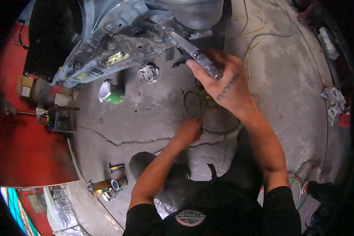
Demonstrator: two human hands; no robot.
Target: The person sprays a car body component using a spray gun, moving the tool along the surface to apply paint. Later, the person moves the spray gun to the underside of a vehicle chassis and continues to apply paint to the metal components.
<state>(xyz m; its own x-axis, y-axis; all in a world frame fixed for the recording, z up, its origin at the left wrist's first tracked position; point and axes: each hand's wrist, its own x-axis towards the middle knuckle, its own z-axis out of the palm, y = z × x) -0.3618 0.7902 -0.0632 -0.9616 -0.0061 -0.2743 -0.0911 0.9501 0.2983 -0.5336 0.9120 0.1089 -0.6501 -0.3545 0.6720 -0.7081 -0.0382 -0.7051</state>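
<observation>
The right hand (224,84) is clenched around the handle of a metal ratchet wrench (196,57). The grip wraps the lower end of the handle; the fingers (202,70) curl over it from the left side. The wrench runs up and to the left from the hand, and its head end meets the underside of a grey metal vehicle assembly (137,35) studded with bolts.

The left hand (188,129) reaches down to the concrete floor (145,118), its fingers bent at a tangle of dark wires (194,104) lying there. Whether this grip is closed on a wire or merely touching it cannot be determined, since the fingertips are hidden.

Below the assembly, a crumpled rag (148,72) lies on the floor, and a green can (113,93) with a pale wrapping lies to its left. A crack runs across the concrete between the can and the left hand. Yellow wires (252,43) trail over the floor to the right of the wrench.

Near the lower left, a group of sockets and cylindrical tool parts (108,188) rests on the floor, well apart from both hands. A red panel (23,149) borders the floor on the left. A bundle of crumpled cloth (333,100) lies at the far right.
</observation>
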